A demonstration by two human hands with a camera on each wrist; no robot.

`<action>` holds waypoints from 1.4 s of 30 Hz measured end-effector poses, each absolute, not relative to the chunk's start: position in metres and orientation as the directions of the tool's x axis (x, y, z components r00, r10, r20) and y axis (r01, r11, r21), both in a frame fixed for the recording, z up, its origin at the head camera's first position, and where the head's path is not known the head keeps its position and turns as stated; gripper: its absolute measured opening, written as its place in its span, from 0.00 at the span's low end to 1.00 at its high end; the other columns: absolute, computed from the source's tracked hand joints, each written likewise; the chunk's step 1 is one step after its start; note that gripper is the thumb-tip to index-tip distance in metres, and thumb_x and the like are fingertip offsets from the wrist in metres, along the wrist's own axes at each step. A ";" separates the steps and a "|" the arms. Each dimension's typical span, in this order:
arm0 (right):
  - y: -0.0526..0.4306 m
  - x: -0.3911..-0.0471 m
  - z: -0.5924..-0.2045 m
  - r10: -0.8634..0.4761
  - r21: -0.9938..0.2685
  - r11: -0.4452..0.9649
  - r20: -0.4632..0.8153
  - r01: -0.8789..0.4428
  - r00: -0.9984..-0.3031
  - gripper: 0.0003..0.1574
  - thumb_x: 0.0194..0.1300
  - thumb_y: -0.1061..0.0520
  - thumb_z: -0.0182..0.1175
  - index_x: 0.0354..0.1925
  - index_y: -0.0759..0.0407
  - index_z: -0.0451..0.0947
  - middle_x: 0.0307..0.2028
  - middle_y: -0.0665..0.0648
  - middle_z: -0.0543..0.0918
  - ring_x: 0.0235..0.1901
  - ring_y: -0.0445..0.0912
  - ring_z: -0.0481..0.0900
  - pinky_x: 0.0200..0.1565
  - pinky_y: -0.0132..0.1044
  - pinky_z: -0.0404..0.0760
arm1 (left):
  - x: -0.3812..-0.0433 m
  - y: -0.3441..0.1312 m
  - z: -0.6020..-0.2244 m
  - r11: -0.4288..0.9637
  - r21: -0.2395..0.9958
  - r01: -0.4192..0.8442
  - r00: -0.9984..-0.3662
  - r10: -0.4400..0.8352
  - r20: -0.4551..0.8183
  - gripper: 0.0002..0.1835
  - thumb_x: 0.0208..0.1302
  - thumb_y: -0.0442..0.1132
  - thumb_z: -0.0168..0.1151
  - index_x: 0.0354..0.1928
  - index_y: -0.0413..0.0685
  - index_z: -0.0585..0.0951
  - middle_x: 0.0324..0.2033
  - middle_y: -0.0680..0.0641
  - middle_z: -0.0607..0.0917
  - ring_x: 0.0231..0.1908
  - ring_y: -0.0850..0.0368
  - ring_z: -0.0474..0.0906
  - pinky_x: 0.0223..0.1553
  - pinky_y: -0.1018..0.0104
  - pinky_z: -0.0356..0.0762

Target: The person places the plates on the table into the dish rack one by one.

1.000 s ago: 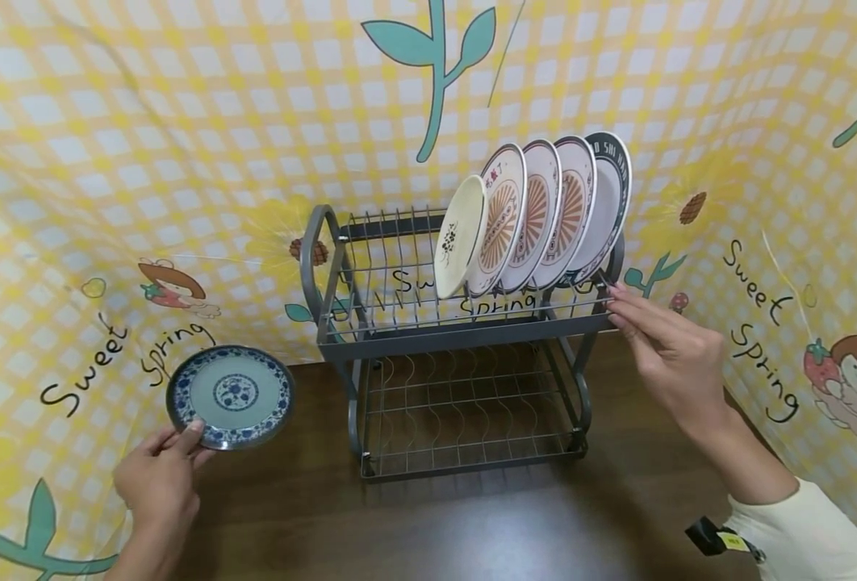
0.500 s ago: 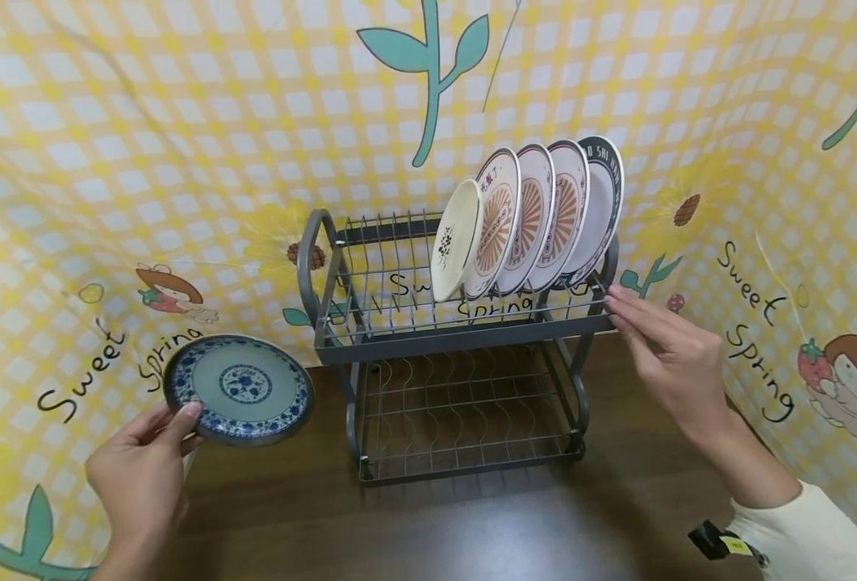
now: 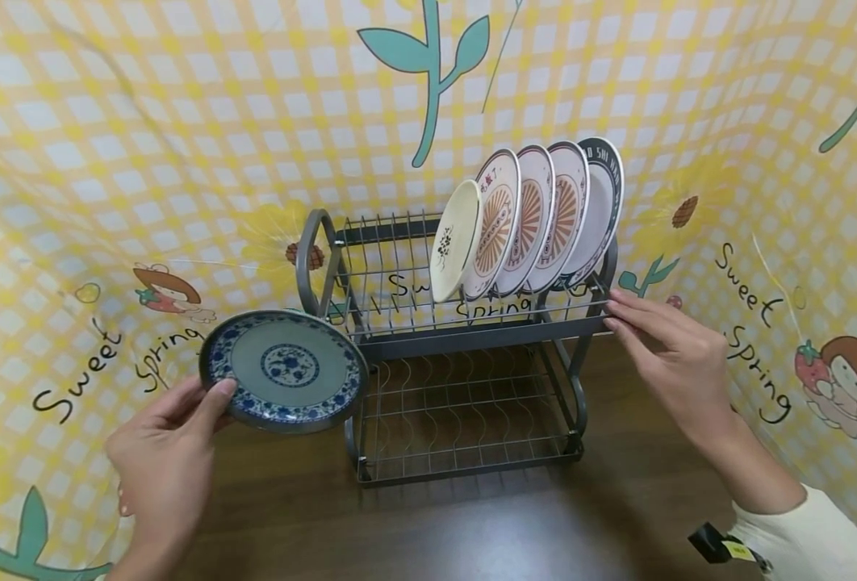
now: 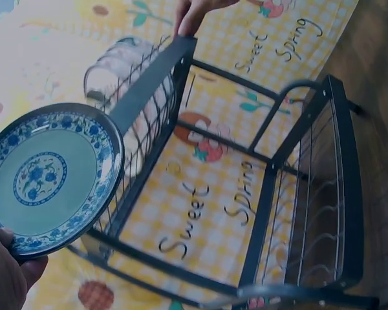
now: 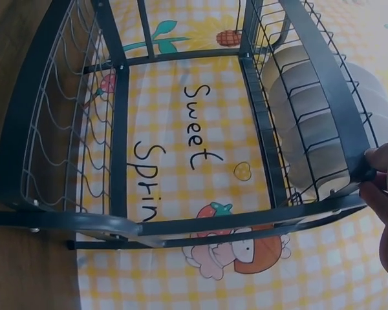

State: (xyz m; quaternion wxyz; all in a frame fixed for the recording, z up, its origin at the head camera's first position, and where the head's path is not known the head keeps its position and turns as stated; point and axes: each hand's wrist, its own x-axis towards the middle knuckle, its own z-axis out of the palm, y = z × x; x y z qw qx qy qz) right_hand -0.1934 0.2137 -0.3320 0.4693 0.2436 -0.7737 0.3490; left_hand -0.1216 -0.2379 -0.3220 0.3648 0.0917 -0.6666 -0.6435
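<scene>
My left hand (image 3: 163, 456) pinches the near-left edge of a blue-and-white patterned plate (image 3: 286, 367), thumb on top. The plate is tilted face up and overlaps the left end of the grey two-tier dish rack (image 3: 472, 337) in the head view. With thumb and fingers, my right hand (image 3: 671, 367) grips the front right corner of the rack's upper tier, as the right wrist view also shows. Standing on edge in that tier's right half are a small cream dish (image 3: 457, 242), three plates with orange sunbursts (image 3: 497, 226) and a dark-rimmed plate (image 3: 606, 214).
The rack stands on a dark brown wooden surface (image 3: 472, 532). Its lower tier (image 3: 472, 411) has wavy wire dividers. A yellow checked cloth (image 3: 218, 121) with printed flowers and lettering rises behind and on both sides.
The left hand has carried the blue-and-white plate rightward and up, toward the rack's left end. The right hand keeps its grip on the rack corner.
</scene>
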 end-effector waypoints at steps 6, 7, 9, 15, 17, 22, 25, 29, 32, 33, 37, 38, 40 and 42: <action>0.206 -0.185 -0.323 -0.040 -0.291 0.647 0.910 -0.704 -0.413 0.14 0.45 0.71 0.73 0.35 0.65 0.87 0.39 0.61 0.88 0.43 0.44 0.85 0.52 0.19 0.76 | -0.122 -0.216 -0.311 0.356 0.890 0.284 -0.717 -0.537 0.444 0.14 0.52 0.34 0.73 0.42 0.39 0.87 0.28 0.61 0.89 0.26 0.67 0.84 0.29 0.77 0.82; 0.203 -0.184 -0.322 -0.041 -0.283 0.646 0.915 -0.709 -0.402 0.14 0.46 0.70 0.73 0.35 0.64 0.87 0.39 0.61 0.88 0.43 0.44 0.85 0.52 0.20 0.76 | -0.122 -0.212 -0.310 0.384 0.880 0.279 -0.716 -0.528 0.457 0.13 0.52 0.34 0.73 0.42 0.41 0.87 0.27 0.62 0.88 0.25 0.68 0.84 0.28 0.78 0.82; 0.198 -0.182 -0.320 -0.036 -0.269 0.641 0.925 -0.719 -0.378 0.13 0.46 0.69 0.73 0.35 0.64 0.87 0.38 0.61 0.88 0.42 0.46 0.85 0.53 0.22 0.76 | -0.123 -0.205 -0.308 0.420 0.860 0.290 -0.713 -0.504 0.487 0.12 0.52 0.34 0.73 0.41 0.42 0.88 0.27 0.63 0.88 0.25 0.67 0.83 0.28 0.79 0.81; 0.180 -0.170 -0.310 -0.009 -0.263 0.608 0.941 -0.749 -0.337 0.10 0.53 0.63 0.71 0.35 0.65 0.86 0.35 0.62 0.87 0.39 0.45 0.83 0.51 0.22 0.77 | -0.124 -0.184 -0.304 0.381 0.840 0.387 -0.737 -0.420 0.530 0.11 0.53 0.31 0.72 0.41 0.40 0.87 0.28 0.59 0.89 0.25 0.64 0.84 0.29 0.75 0.83; 0.174 -0.166 -0.307 -0.028 -0.263 0.576 0.940 -0.774 -0.340 0.11 0.54 0.61 0.70 0.37 0.66 0.86 0.34 0.61 0.86 0.38 0.44 0.83 0.50 0.22 0.77 | -0.125 -0.177 -0.303 0.350 0.839 0.417 -0.745 -0.397 0.536 0.12 0.53 0.30 0.71 0.41 0.40 0.87 0.29 0.57 0.89 0.25 0.63 0.84 0.29 0.75 0.83; 0.158 -0.157 -0.300 -0.137 -0.349 0.452 0.882 -0.821 -0.451 0.19 0.53 0.63 0.71 0.45 0.64 0.83 0.39 0.58 0.86 0.37 0.40 0.82 0.45 0.23 0.80 | -0.128 -0.158 -0.305 0.342 0.810 0.477 -0.737 -0.348 0.580 0.11 0.52 0.30 0.72 0.40 0.42 0.88 0.29 0.53 0.89 0.23 0.63 0.82 0.25 0.78 0.81; 0.147 -0.151 -0.298 -0.200 -0.457 0.375 0.809 -0.806 -0.552 0.28 0.50 0.67 0.71 0.52 0.61 0.80 0.43 0.56 0.85 0.39 0.41 0.83 0.44 0.27 0.83 | -0.130 -0.146 -0.308 0.345 0.782 0.519 -0.726 -0.305 0.616 0.11 0.51 0.29 0.72 0.39 0.41 0.88 0.28 0.46 0.88 0.21 0.64 0.80 0.22 0.78 0.77; 0.134 -0.145 -0.298 -0.233 -0.541 0.320 0.750 -0.778 -0.618 0.34 0.49 0.69 0.72 0.56 0.59 0.78 0.45 0.53 0.83 0.41 0.42 0.83 0.41 0.30 0.85 | -0.131 -0.132 -0.310 0.318 0.763 0.563 -0.726 -0.250 0.640 0.10 0.51 0.27 0.71 0.38 0.40 0.88 0.27 0.39 0.86 0.21 0.63 0.78 0.22 0.77 0.77; 0.129 -0.144 -0.300 -0.215 -0.524 0.341 0.765 -0.781 -0.607 0.29 0.49 0.68 0.72 0.51 0.58 0.80 0.39 0.49 0.84 0.31 0.38 0.80 0.32 0.25 0.83 | -0.131 -0.125 -0.310 0.298 0.768 0.567 -0.737 -0.234 0.634 0.09 0.53 0.29 0.71 0.38 0.42 0.88 0.26 0.40 0.86 0.21 0.63 0.78 0.21 0.77 0.75; 0.128 -0.144 -0.300 -0.201 -0.508 0.355 0.778 -0.785 -0.595 0.26 0.49 0.68 0.72 0.49 0.58 0.82 0.36 0.48 0.84 0.28 0.36 0.78 0.29 0.23 0.81 | -0.131 -0.123 -0.310 0.293 0.771 0.566 -0.741 -0.230 0.631 0.09 0.53 0.29 0.71 0.38 0.42 0.88 0.26 0.41 0.86 0.20 0.63 0.78 0.20 0.77 0.75; 0.126 -0.145 -0.302 -0.158 -0.460 0.392 0.820 -0.797 -0.550 0.15 0.50 0.68 0.71 0.39 0.59 0.85 0.29 0.47 0.84 0.22 0.34 0.74 0.23 0.21 0.76 | -0.132 -0.121 -0.310 0.276 0.779 0.563 -0.757 -0.206 0.620 0.08 0.54 0.31 0.71 0.38 0.44 0.88 0.27 0.43 0.87 0.21 0.62 0.80 0.21 0.76 0.76; 0.126 -0.145 -0.302 -0.151 -0.456 0.395 0.824 -0.797 -0.546 0.14 0.50 0.68 0.71 0.37 0.59 0.85 0.29 0.47 0.84 0.22 0.34 0.75 0.24 0.21 0.77 | -0.133 -0.121 -0.311 0.277 0.773 0.571 -0.756 -0.188 0.627 0.09 0.54 0.31 0.71 0.38 0.45 0.88 0.27 0.44 0.87 0.22 0.62 0.80 0.21 0.76 0.77; 0.127 -0.145 -0.302 -0.142 -0.452 0.402 0.828 -0.796 -0.542 0.11 0.50 0.68 0.70 0.34 0.58 0.85 0.28 0.47 0.84 0.22 0.33 0.78 0.25 0.20 0.79 | -0.135 -0.123 -0.311 0.294 0.737 0.608 -0.739 -0.131 0.661 0.10 0.54 0.30 0.71 0.40 0.44 0.88 0.29 0.45 0.88 0.23 0.62 0.80 0.22 0.76 0.77; 0.129 -0.144 -0.302 -0.136 -0.444 0.410 0.834 -0.796 -0.535 0.09 0.50 0.68 0.70 0.31 0.58 0.84 0.26 0.47 0.84 0.22 0.33 0.79 0.25 0.21 0.80 | -0.137 -0.128 -0.311 0.353 0.661 0.662 -0.695 -0.041 0.718 0.11 0.57 0.29 0.68 0.43 0.45 0.87 0.32 0.47 0.88 0.24 0.63 0.78 0.23 0.77 0.75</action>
